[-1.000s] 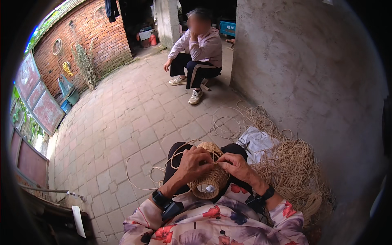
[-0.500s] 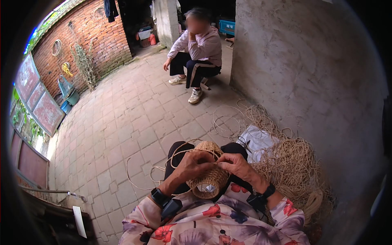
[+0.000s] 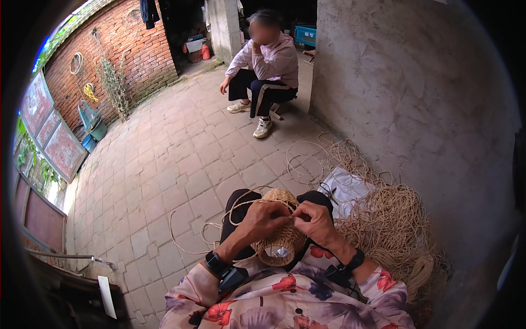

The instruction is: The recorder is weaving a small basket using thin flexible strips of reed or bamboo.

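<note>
A woven straw-coloured basket point(image 3: 282, 239) rests on my lap between my knees, its round opening tilted toward me with something white showing inside. Over its upper side my left hand point(image 3: 265, 219) is closed in a pinch on the tan cord. My right hand point(image 3: 316, 222) pinches too, its fingertips close beside the left ones at the same cord. The short piece between the fingertips is mostly hidden. Loose loops of tan cord point(image 3: 233, 213) run from the basket over my left knee and down toward the paving.
To my right, a large heap of tangled cord point(image 3: 394, 219) lies by the grey wall point(image 3: 405, 98), partly over a white sack point(image 3: 345, 189). Ahead, a person point(image 3: 268, 66) sits on a low stool. Paving point(image 3: 164, 170) stretches left toward a metal gate point(image 3: 52, 131).
My right fingers have curled in more and the right hand has shifted slightly. The left hand and basket stay in nearly the same place.
</note>
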A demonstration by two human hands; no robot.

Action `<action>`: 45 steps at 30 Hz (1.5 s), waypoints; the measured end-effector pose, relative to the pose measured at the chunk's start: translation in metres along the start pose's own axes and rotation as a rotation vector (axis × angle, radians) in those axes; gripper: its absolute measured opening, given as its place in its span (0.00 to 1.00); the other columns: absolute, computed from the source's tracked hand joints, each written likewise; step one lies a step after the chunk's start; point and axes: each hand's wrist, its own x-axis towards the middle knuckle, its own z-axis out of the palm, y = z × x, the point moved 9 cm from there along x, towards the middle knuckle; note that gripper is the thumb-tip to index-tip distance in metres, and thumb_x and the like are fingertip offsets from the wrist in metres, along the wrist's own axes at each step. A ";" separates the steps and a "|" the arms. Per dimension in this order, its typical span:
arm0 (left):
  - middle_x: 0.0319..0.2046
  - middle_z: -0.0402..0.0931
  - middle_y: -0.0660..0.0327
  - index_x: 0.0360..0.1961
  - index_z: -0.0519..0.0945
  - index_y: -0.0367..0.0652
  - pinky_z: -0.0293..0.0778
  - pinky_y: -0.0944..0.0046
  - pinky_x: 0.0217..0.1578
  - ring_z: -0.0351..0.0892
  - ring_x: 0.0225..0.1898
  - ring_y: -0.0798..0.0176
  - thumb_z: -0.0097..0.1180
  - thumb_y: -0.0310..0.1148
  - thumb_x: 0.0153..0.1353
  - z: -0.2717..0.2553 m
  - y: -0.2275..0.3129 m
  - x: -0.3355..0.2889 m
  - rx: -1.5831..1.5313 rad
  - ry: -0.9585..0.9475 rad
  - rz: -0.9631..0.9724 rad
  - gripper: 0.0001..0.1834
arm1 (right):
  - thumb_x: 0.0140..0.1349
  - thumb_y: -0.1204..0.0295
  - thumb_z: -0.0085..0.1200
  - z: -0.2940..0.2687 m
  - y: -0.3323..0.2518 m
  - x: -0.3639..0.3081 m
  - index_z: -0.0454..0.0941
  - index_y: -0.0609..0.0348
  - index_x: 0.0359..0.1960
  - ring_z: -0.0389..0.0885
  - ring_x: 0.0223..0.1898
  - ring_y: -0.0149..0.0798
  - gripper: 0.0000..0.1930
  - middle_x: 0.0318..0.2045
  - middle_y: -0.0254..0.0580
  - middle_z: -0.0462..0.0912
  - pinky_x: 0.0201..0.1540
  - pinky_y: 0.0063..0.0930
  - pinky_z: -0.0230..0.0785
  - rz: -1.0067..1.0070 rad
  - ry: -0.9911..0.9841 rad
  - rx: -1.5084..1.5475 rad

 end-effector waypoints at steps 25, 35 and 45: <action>0.27 0.77 0.56 0.25 0.82 0.41 0.73 0.55 0.33 0.79 0.31 0.51 0.61 0.35 0.47 -0.001 0.021 -0.003 0.317 0.160 0.159 0.09 | 0.49 0.75 0.60 0.001 -0.026 0.001 0.73 0.58 0.24 0.79 0.24 0.48 0.07 0.23 0.43 0.75 0.26 0.38 0.71 -0.192 0.028 -0.334; 0.27 0.76 0.57 0.23 0.81 0.42 0.69 0.53 0.34 0.78 0.33 0.51 0.61 0.38 0.46 -0.004 0.011 -0.007 0.312 0.217 0.036 0.10 | 0.48 0.77 0.61 0.003 -0.027 -0.004 0.72 0.56 0.26 0.79 0.24 0.49 0.08 0.25 0.41 0.76 0.25 0.38 0.72 -0.285 0.153 -0.406; 0.26 0.75 0.53 0.23 0.79 0.37 0.73 0.54 0.35 0.78 0.33 0.48 0.60 0.33 0.47 0.002 0.001 -0.010 0.219 0.321 -0.049 0.09 | 0.51 0.78 0.61 -0.002 -0.016 -0.010 0.75 0.60 0.28 0.80 0.27 0.49 0.06 0.26 0.43 0.78 0.29 0.36 0.72 -0.217 0.214 -0.270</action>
